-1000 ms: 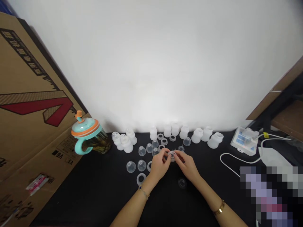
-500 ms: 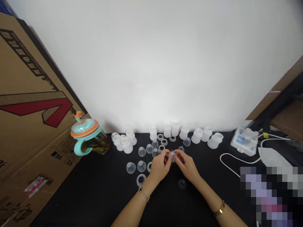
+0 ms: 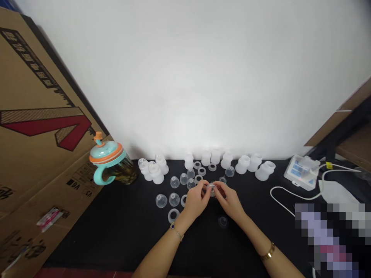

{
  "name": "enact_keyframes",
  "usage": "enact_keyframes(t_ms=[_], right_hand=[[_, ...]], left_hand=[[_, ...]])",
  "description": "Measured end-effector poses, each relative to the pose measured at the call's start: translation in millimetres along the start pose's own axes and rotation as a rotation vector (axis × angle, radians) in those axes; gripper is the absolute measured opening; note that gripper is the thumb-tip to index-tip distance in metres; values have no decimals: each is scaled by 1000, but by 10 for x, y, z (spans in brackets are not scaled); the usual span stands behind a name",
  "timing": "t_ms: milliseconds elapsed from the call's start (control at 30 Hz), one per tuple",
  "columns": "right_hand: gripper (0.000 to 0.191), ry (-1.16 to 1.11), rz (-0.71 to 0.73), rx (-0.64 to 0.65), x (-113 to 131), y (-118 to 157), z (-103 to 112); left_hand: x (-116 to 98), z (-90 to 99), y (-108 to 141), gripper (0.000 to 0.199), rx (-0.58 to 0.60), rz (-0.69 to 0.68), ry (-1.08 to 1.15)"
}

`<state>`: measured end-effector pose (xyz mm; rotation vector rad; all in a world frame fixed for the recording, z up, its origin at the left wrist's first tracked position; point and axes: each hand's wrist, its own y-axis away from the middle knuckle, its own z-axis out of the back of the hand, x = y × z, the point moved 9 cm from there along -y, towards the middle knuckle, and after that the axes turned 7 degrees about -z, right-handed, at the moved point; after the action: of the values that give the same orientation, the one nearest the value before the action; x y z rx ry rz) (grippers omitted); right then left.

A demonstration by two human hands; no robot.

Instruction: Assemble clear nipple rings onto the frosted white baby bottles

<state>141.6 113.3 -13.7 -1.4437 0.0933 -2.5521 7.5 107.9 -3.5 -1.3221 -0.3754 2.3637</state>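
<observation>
Grip [image 3: 196, 201] on ring [image 3: 211, 186] — jug [image 3: 112, 163], brownish contents [image 3: 124, 176]

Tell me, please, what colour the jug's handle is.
The handle is turquoise, showing best in the head view.

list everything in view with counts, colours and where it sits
baby bottles: ten, white, across the back
domed caps: at least seven, clear, near centre
rings: at least six, translucent, among the caps
teat-like pieces: at least two, clear, right of centre
round piece: one, clear, held, centre
lidded jug: one, turquoise and orange, left
cardboard box: one, brown and red, far left
plastic case: one, white and blue, back right
cable: at least one, white, right
sheet or bag: one, white, right
table: one, black, beneath
wall: one, white, behind
bracelet: one, gold and blue, left wrist
bangle: one, gold, right wrist
left hand: one, bare, centre
right hand: one, bare, centre
</observation>
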Motion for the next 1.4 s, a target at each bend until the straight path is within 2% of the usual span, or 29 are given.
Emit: enact_keyframes(t_ms=[500, 933, 1400], right_hand=[[25, 1, -6, -2, 1, -6, 20], [25, 38, -10, -50, -18, -5, 45], [24, 52, 12, -60, 41, 8, 47]], left_hand=[[8, -4, 0, 17, 2, 14, 12], [140, -129, 27, 16, 15, 130, 286], [140, -90, 29, 9, -10, 148, 219]])
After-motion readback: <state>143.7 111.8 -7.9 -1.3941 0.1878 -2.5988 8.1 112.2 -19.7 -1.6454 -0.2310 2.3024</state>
